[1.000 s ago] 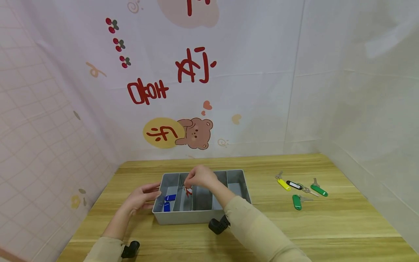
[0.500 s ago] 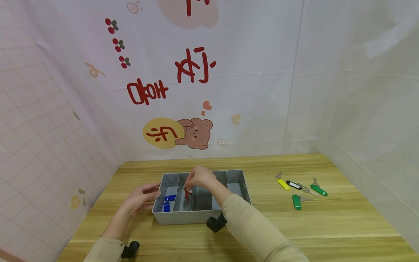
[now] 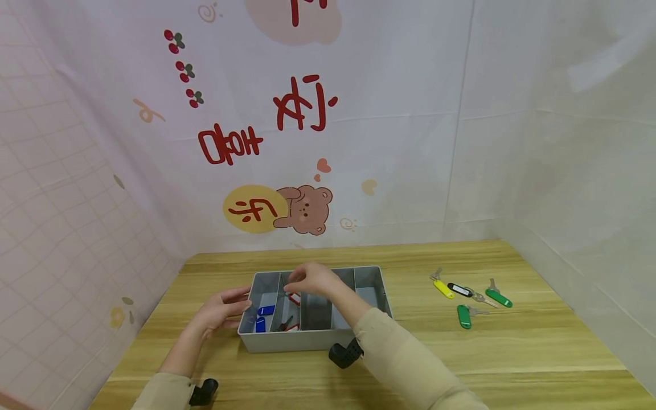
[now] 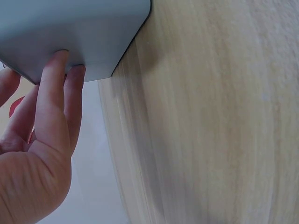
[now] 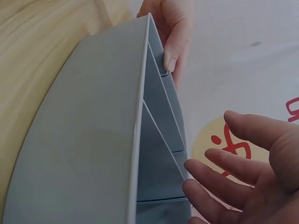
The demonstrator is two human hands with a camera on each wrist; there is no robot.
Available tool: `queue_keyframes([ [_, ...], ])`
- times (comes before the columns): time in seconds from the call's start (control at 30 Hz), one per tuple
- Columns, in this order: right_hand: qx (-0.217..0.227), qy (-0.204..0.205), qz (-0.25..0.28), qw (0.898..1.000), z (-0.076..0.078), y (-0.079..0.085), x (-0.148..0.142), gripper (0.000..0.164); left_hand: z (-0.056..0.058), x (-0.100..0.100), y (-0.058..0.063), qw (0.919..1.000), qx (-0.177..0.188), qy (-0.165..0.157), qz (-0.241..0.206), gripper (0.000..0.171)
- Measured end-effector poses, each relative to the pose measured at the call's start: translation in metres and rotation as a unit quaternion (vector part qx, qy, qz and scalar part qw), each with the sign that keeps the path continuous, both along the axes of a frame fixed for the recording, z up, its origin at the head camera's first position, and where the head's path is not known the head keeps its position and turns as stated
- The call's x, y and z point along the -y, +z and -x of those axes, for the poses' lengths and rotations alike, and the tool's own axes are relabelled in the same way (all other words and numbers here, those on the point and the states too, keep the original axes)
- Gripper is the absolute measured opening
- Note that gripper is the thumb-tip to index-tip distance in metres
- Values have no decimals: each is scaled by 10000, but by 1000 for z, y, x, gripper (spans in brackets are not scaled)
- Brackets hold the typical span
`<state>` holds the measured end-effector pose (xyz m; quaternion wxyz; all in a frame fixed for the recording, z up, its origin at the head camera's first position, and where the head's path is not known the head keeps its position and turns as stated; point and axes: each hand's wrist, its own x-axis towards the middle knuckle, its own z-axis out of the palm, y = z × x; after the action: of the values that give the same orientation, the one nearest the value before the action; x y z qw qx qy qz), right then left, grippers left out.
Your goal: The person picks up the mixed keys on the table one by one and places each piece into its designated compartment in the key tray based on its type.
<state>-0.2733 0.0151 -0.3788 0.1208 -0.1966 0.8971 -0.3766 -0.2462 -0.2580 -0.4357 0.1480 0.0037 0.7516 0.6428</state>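
Observation:
A grey compartment box (image 3: pixel 289 343) stands on the table. My left hand (image 3: pixel 217 312) grips its left wall, thumb over the rim and fingers against the outside. Over the second compartment from the left hovers my right hand (image 3: pixel 314 280); the right wrist view shows its fingers apart with nothing between them. Beneath it in that compartment is a red key tag (image 3: pixel 294 298), and another red key tag (image 3: pixel 292 327) with a key lies by the front wall. Two blue key tags (image 3: pixel 266 310) are in the leftmost compartment. The right forearm hides part of the box.
To the right on the wooden table (image 3: pixel 410 364) lie keys with a yellow tag (image 3: pixel 443 288), a black tag (image 3: pixel 460 290) and two green tags (image 3: pixel 464 316). A printed cloth backdrop (image 3: pixel 400 171) rises behind the table.
The red key tags hung from my right hand's fingers earlier; now they lie in the second compartment and the fingers have spread. The left hand has stayed on the box.

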Motion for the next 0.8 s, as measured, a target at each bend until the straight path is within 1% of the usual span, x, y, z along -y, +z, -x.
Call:
queue_keyframes([
  [0.17,-36,106,116,9999,-4,2,-7,44,0,0,0,10000,7,9,-12,68],
  [0.4,-140,311,179,9993,-11,4,-17,46,0,-1,1,10000,-16,22,47,67],
  [0.53,-233,452,224,9985,-14,2,-22,49,-2,-2,2,9999,-16,64,118,67],
  [0.8,-627,889,454,9930,-20,2,-33,57,-2,-1,1,9998,-67,6,181,67],
])
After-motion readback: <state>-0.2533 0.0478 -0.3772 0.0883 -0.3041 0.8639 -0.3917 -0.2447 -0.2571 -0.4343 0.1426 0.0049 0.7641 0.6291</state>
